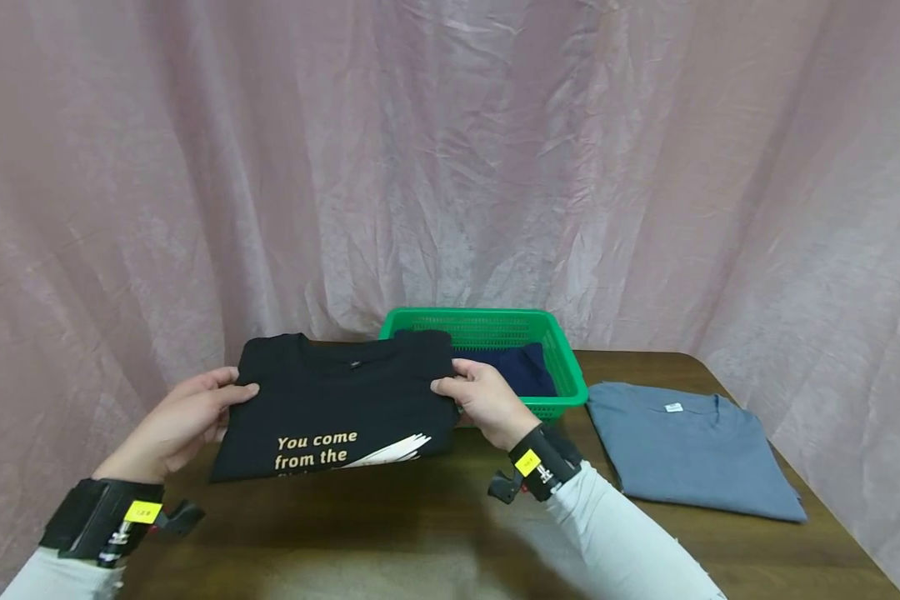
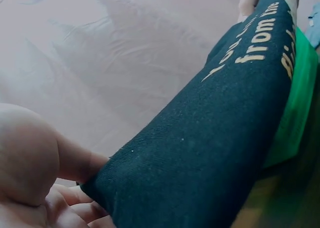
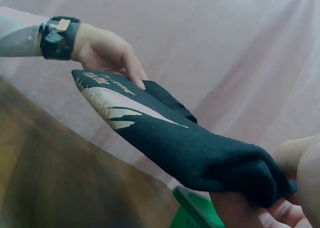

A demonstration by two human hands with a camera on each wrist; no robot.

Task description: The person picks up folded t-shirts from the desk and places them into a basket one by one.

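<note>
A folded black T-shirt [image 1: 345,396] with pale lettering and a white brush-stroke print is stretched between both hands above the table. My left hand [image 1: 187,417] pinches its left edge, thumb on top and fingers beneath. On the opposite side, my right hand [image 1: 487,400] pinches the right edge the same way. In the left wrist view the left thumb presses the shirt's corner [image 2: 107,188]. The right wrist view shows the cloth folded in layers [image 3: 250,173] at the right fingers. Part of the lettering is cut off where the shirt bends down.
Behind the shirt stands a green plastic basket [image 1: 573,379] with a dark navy folded cloth [image 1: 528,367] in it. A folded grey-blue T-shirt [image 1: 697,450] lies at the right of the wooden table [image 1: 390,533]. A pinkish curtain [image 1: 450,167] hangs behind.
</note>
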